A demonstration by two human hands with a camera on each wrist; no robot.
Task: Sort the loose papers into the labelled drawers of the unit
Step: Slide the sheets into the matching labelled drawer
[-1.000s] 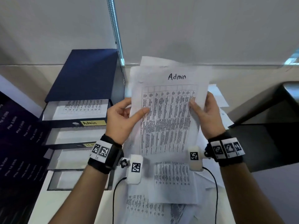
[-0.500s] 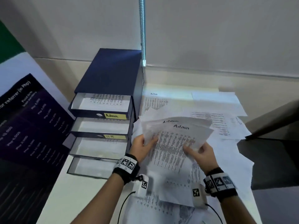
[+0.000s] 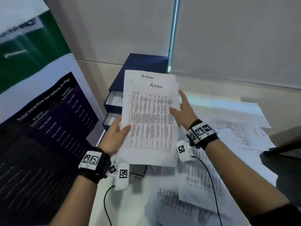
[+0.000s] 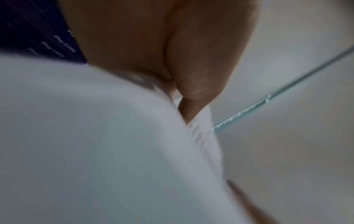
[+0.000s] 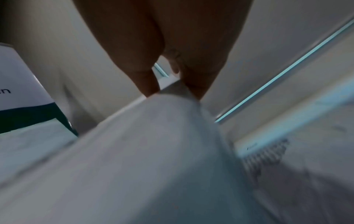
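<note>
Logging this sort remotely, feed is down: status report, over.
Left hand grips the Admin sheets; right hand open, steadying their right edge. Sheets held up before the drawer unit, hiding its labels. Loose papers on the desk.

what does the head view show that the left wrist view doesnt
Only the head view shows the handwritten "Admin" heading on the held sheets, the blue drawer unit behind them with its drawers pulled open, the right hand with straight fingers at the sheets' right edge, and loose papers spread on the desk.

Only the left wrist view shows, close up, a fingertip of the left hand slipped between the sheets at their edge.

Both show the left hand gripping the held sheets, the dark poster, and the pale wall with the blind chain.
</note>
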